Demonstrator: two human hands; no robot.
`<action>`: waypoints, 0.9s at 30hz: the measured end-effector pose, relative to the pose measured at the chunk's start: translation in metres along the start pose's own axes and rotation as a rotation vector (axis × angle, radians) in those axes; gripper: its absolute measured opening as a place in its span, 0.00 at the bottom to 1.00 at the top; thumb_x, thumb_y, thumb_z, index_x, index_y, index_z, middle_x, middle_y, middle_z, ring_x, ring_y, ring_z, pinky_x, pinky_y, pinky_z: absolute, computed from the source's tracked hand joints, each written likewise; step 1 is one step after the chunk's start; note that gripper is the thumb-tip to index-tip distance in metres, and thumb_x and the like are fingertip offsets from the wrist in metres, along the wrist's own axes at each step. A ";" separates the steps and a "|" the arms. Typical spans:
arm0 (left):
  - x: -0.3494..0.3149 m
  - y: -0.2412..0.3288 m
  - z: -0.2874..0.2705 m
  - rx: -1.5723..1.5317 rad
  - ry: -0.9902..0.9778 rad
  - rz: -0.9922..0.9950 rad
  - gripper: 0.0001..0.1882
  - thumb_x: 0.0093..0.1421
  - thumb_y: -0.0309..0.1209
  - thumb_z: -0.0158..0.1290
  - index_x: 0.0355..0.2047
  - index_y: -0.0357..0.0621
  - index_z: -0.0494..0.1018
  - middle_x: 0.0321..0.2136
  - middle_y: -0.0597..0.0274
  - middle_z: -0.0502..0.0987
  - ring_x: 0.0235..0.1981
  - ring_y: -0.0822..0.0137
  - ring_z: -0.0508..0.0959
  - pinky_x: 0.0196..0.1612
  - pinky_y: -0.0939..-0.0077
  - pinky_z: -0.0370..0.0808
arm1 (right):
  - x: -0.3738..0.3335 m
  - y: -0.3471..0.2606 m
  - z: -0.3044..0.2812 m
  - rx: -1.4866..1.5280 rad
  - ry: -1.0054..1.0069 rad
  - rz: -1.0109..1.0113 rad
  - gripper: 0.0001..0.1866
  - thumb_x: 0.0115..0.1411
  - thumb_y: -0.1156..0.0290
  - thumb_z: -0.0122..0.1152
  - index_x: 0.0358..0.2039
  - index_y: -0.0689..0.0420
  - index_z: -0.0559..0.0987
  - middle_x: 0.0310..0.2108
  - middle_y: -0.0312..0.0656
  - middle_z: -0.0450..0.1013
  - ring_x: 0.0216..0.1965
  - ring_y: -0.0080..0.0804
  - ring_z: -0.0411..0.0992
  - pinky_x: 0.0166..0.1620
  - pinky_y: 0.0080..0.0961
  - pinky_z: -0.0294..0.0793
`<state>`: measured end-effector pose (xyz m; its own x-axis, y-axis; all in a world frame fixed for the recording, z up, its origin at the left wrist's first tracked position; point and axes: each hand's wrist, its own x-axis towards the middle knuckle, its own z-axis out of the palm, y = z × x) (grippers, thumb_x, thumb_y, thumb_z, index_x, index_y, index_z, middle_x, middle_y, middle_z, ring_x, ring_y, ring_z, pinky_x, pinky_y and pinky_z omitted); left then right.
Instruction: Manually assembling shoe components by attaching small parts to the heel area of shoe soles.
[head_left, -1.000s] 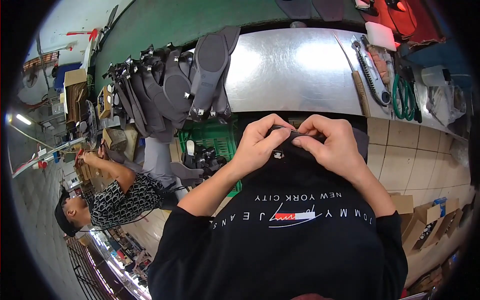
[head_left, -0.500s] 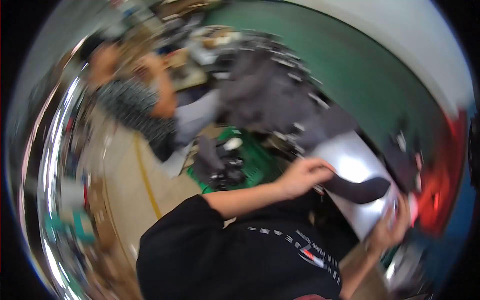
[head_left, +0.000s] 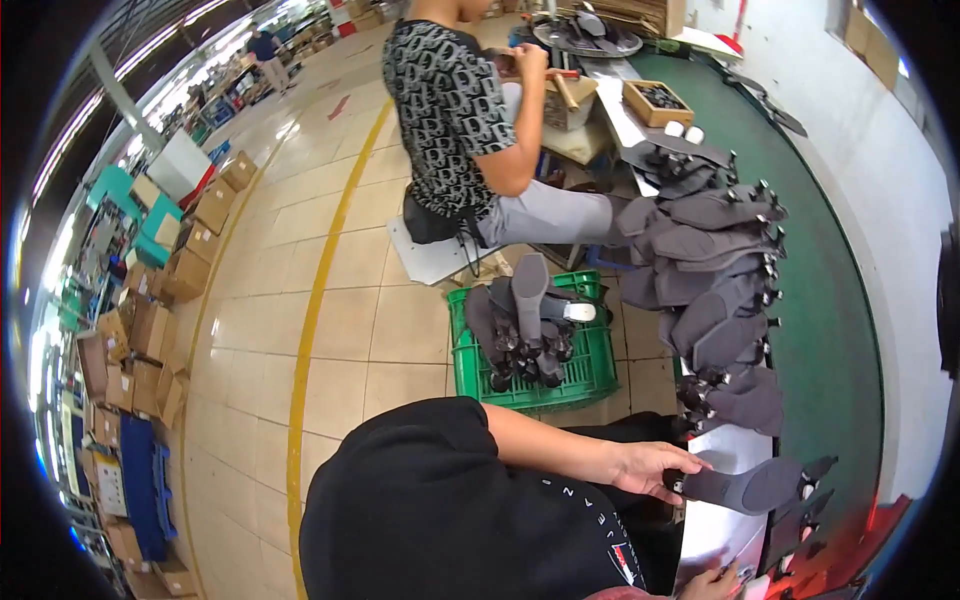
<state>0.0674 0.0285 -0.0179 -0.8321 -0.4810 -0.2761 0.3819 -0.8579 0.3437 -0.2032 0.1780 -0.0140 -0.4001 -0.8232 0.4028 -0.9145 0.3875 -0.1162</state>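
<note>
My left hand [head_left: 655, 470] is closed around the heel end of a dark grey shoe sole [head_left: 755, 488]. The sole lies level over the shiny metal plate [head_left: 735, 448], its broad toe part pointing right. At the bottom edge is my right hand [head_left: 712, 584], cut off by the frame, by the plate's near end; whether it holds anything is hidden. More dark soles [head_left: 800, 520] rest just right of the held one. Beyond the plate, several grey soles with black heels [head_left: 715, 310] lie overlapping in a row.
A green crate [head_left: 590, 375] of heeled soles stands on the tiled floor left of the bench. A co-worker [head_left: 450, 120] sits ahead, hands raised at a small work table. A green belt surface [head_left: 830, 330] runs along the right by a white wall. Cardboard boxes [head_left: 150, 340] line the far left.
The view has swung, bringing the co-worker and crate further right and sharpening from a blur. The sole in my left hand is turned differently. My right hand has dropped to the lower edge.
</note>
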 end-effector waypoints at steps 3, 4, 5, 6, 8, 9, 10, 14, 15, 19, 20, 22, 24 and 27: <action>-0.003 -0.006 -0.004 -0.154 0.088 -0.022 0.13 0.61 0.37 0.56 0.45 0.51 0.75 0.38 0.72 0.75 0.36 0.77 0.74 0.36 0.77 0.79 | -0.001 -0.037 -0.025 0.297 0.010 0.074 0.16 0.58 0.66 0.56 0.43 0.62 0.81 0.33 0.61 0.74 0.37 0.60 0.70 0.46 0.51 0.66; 0.000 -0.009 -0.011 -0.199 0.153 -0.075 0.13 0.58 0.38 0.58 0.42 0.51 0.75 0.36 0.73 0.75 0.34 0.78 0.74 0.34 0.79 0.78 | -0.004 -0.066 -0.042 0.495 -0.084 0.157 0.16 0.62 0.66 0.55 0.47 0.60 0.79 0.26 0.50 0.73 0.27 0.43 0.69 0.35 0.41 0.70; 0.002 -0.013 -0.014 -0.245 0.213 -0.132 0.12 0.56 0.39 0.61 0.39 0.51 0.76 0.33 0.73 0.75 0.32 0.79 0.74 0.31 0.82 0.77 | -0.010 -0.069 -0.039 0.899 -0.333 0.287 0.19 0.66 0.68 0.50 0.56 0.58 0.73 0.26 0.40 0.72 0.23 0.26 0.65 0.28 0.24 0.67; 0.003 -0.017 -0.015 -0.265 0.239 -0.106 0.14 0.52 0.42 0.64 0.34 0.51 0.75 0.29 0.75 0.75 0.27 0.80 0.73 0.23 0.84 0.74 | -0.014 -0.072 -0.042 0.990 -0.460 0.278 0.21 0.67 0.69 0.49 0.60 0.57 0.67 0.26 0.38 0.72 0.23 0.22 0.64 0.28 0.19 0.65; -0.002 -0.020 -0.009 -0.260 0.268 -0.077 0.14 0.52 0.43 0.64 0.33 0.51 0.76 0.27 0.75 0.75 0.25 0.79 0.72 0.22 0.84 0.71 | -0.022 -0.108 -0.061 1.146 -0.624 0.208 0.27 0.68 0.70 0.48 0.66 0.56 0.57 0.27 0.36 0.72 0.23 0.19 0.63 0.27 0.16 0.64; -0.006 -0.020 -0.006 -0.256 0.301 -0.056 0.15 0.51 0.43 0.65 0.32 0.51 0.76 0.26 0.75 0.74 0.22 0.79 0.72 0.20 0.84 0.68 | -0.027 -0.124 -0.067 1.211 -0.658 0.141 0.30 0.68 0.70 0.48 0.68 0.56 0.52 0.27 0.37 0.73 0.23 0.19 0.64 0.27 0.16 0.65; -0.012 -0.021 -0.002 -0.256 0.298 -0.047 0.15 0.51 0.43 0.65 0.32 0.51 0.76 0.26 0.75 0.74 0.22 0.79 0.72 0.20 0.84 0.68 | -0.033 -0.135 -0.066 1.282 -0.687 0.123 0.33 0.67 0.71 0.48 0.69 0.56 0.48 0.27 0.38 0.73 0.24 0.19 0.65 0.29 0.16 0.65; -0.020 -0.035 -0.003 -0.219 0.205 -0.075 0.15 0.52 0.47 0.63 0.29 0.51 0.76 0.20 0.73 0.73 0.19 0.75 0.70 0.18 0.83 0.64 | -0.051 -0.154 -0.052 1.412 -0.730 0.114 0.40 0.65 0.76 0.52 0.70 0.55 0.40 0.30 0.43 0.75 0.27 0.22 0.68 0.32 0.16 0.68; -0.018 -0.040 -0.007 -0.203 0.110 -0.109 0.16 0.53 0.48 0.62 0.28 0.51 0.76 0.19 0.72 0.72 0.18 0.74 0.69 0.18 0.82 0.63 | -0.055 -0.150 -0.034 1.411 -0.727 0.117 0.40 0.65 0.76 0.52 0.70 0.55 0.40 0.30 0.43 0.75 0.27 0.22 0.68 0.32 0.16 0.68; 0.000 -0.041 0.001 -0.385 0.200 -0.165 0.12 0.55 0.43 0.61 0.28 0.51 0.76 0.18 0.72 0.73 0.14 0.75 0.65 0.12 0.84 0.52 | -0.057 -0.159 -0.018 1.410 -0.468 0.285 0.28 0.64 0.78 0.50 0.64 0.62 0.59 0.31 0.34 0.74 0.24 0.12 0.63 0.24 0.10 0.59; -0.013 -0.033 0.006 -0.405 0.117 -0.149 0.08 0.57 0.40 0.60 0.30 0.51 0.77 0.21 0.73 0.74 0.14 0.78 0.65 0.12 0.85 0.47 | -0.053 -0.164 -0.020 1.365 -0.436 0.222 0.27 0.64 0.80 0.49 0.64 0.62 0.59 0.29 0.33 0.74 0.24 0.12 0.63 0.25 0.10 0.59; -0.016 -0.026 0.012 -0.396 0.191 -0.114 0.08 0.58 0.38 0.59 0.33 0.50 0.76 0.25 0.72 0.76 0.14 0.80 0.64 0.11 0.87 0.48 | -0.048 -0.158 -0.019 1.238 -0.339 0.125 0.19 0.63 0.80 0.50 0.55 0.67 0.69 0.23 0.31 0.69 0.23 0.15 0.63 0.26 0.13 0.61; -0.012 -0.022 0.009 -0.407 0.044 -0.190 0.09 0.60 0.40 0.56 0.32 0.50 0.75 0.24 0.71 0.76 0.14 0.80 0.67 0.09 0.89 0.53 | -0.042 -0.153 -0.021 1.218 -0.332 0.201 0.12 0.64 0.79 0.50 0.47 0.69 0.74 0.22 0.32 0.67 0.23 0.16 0.63 0.26 0.14 0.62; -0.001 -0.014 0.023 -0.208 0.133 -0.156 0.10 0.61 0.41 0.55 0.35 0.50 0.73 0.24 0.72 0.76 0.13 0.78 0.65 0.12 0.88 0.55 | -0.030 -0.129 -0.017 1.627 -0.388 0.403 0.12 0.67 0.74 0.47 0.48 0.65 0.72 0.22 0.35 0.67 0.18 0.16 0.61 0.20 0.12 0.59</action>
<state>0.0538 0.0456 -0.0019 -0.8322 -0.3484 -0.4313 0.3397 -0.9352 0.1000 -0.0724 0.1595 0.0044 -0.3679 -0.9265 -0.0788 0.2209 -0.0048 -0.9753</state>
